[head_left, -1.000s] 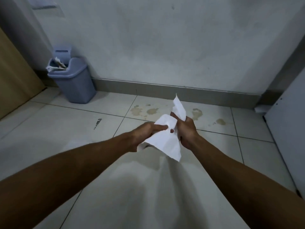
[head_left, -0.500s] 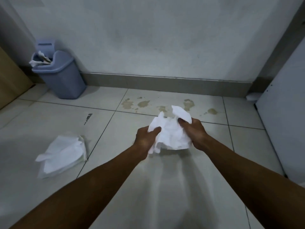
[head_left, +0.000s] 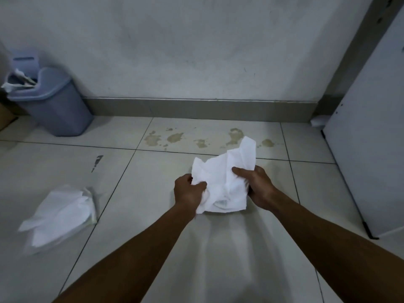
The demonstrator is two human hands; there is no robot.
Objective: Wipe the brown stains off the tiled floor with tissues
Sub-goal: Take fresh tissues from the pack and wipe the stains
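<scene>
Crumpled white tissue (head_left: 220, 182), left grip (head_left: 188, 191) and right grip (head_left: 258, 186) both clutching it; blotchy brown stains (head_left: 175, 137)

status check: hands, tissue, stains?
Left hand and right hand both grip crumpled white tissue, held above floor. Brown stains on pale tiled floor unwiped, ahead by wall. Path clear.
</scene>
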